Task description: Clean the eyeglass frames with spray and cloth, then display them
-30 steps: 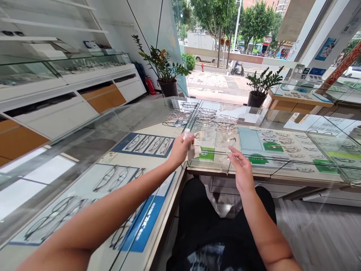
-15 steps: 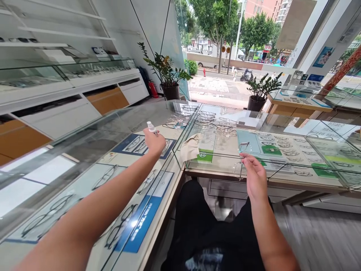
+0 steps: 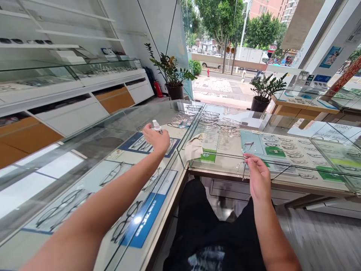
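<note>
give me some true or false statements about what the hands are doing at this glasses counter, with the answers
1. The left hand holds a spray bottle above the glass counter. True.
2. The right hand is empty. False: it holds clear-framed glasses by its fingertips.
3. A beige cloth lies on the glass between the two hands. True.
4. The cloth is draped over the left hand. False: it lies flat on the counter, apart from both hands.

Left hand (image 3: 156, 140) carried spray bottle (image 3: 156, 126) leftward; cloth (image 3: 194, 146) released; right hand (image 3: 258, 177) apparently lifted glasses (image 3: 243, 166).
</note>
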Demonstrator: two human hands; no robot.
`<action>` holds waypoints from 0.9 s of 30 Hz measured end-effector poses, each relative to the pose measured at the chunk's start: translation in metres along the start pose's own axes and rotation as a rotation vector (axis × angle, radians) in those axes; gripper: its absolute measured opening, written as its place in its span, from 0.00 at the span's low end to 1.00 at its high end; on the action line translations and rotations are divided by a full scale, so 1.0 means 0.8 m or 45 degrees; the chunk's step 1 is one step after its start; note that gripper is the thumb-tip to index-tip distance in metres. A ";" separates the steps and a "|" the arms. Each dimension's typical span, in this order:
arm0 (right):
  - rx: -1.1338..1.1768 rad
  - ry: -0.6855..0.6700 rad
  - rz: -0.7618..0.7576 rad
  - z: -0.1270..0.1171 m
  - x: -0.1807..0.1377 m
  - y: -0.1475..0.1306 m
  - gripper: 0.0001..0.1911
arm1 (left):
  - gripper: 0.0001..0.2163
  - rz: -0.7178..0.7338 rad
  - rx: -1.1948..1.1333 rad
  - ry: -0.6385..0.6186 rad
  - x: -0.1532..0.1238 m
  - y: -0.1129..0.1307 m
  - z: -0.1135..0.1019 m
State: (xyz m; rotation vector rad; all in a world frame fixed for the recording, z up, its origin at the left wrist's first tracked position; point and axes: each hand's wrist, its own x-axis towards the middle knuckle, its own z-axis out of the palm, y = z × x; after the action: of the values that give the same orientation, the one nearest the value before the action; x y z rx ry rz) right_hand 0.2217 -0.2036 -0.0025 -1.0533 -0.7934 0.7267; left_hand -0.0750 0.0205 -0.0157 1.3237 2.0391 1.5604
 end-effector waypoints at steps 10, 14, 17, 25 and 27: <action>-0.010 0.057 -0.019 -0.009 -0.004 -0.004 0.13 | 0.15 0.989 0.300 -0.650 -0.039 0.003 0.012; -0.020 0.044 -0.019 -0.007 -0.004 0.000 0.13 | 0.19 0.828 0.400 -0.814 -0.035 -0.001 0.023; -0.009 0.022 -0.013 -0.003 -0.002 0.004 0.13 | 0.12 0.741 0.351 -0.897 -0.033 0.000 0.025; -0.026 -0.005 -0.021 0.012 -0.001 0.008 0.13 | 0.04 0.516 0.115 -0.985 -0.035 0.009 0.017; -0.021 -0.008 -0.022 0.012 -0.003 0.007 0.13 | 0.08 0.405 0.006 -1.013 -0.036 0.013 0.017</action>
State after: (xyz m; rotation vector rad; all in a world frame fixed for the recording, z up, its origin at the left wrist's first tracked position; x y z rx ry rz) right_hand 0.2115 -0.1989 -0.0058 -1.0587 -0.8138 0.7101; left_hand -0.0452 0.0072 -0.0213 1.9329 1.3778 0.8756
